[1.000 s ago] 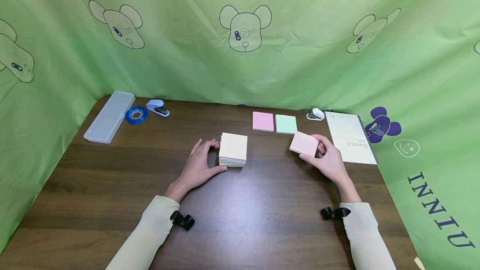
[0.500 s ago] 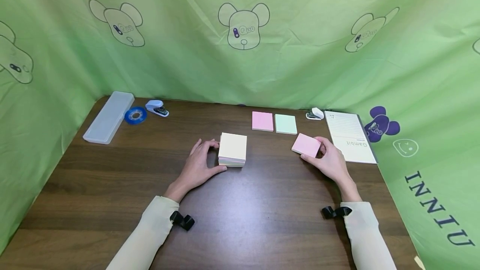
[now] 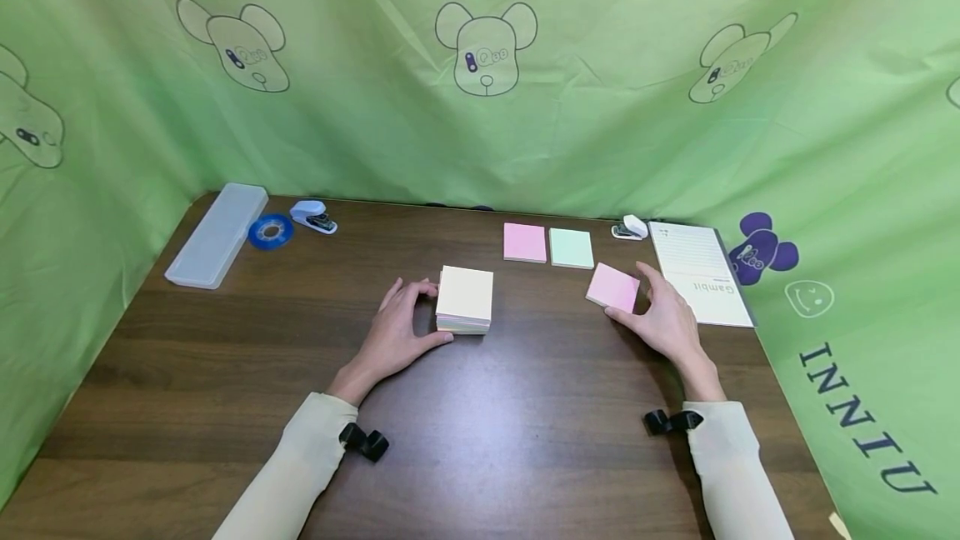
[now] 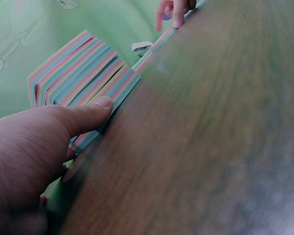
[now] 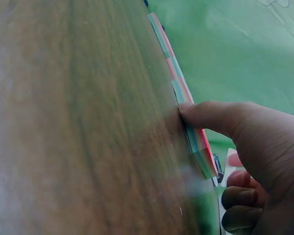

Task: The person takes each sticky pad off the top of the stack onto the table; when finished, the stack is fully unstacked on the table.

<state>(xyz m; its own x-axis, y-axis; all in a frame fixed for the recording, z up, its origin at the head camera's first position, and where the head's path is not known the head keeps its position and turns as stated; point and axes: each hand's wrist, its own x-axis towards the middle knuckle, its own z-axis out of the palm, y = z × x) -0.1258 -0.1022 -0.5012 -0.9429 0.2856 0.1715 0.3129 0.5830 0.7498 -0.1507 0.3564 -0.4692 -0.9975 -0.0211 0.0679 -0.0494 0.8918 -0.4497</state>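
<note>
A tall stack of sticky notes, cream on top with many-coloured layered sides, stands mid-table. My left hand holds it at its left side, the thumb across the front corner and fingers by the back left; the left wrist view shows the thumb on the striped edges. On the right, a pink sticky note pad lies turned at an angle on the table. My right hand is beside it, thumb tip at its near edge, index finger lifted away from the far corner.
A pink pad and a mint pad lie side by side behind. A white stapler and a notepad are at back right. Back left are a plastic case, blue tape and a blue stapler.
My right hand has lowered the tilted pink pad flat onto the table and let go, its fingers spreading off the far side. The left hand and the stack have stayed put.
</note>
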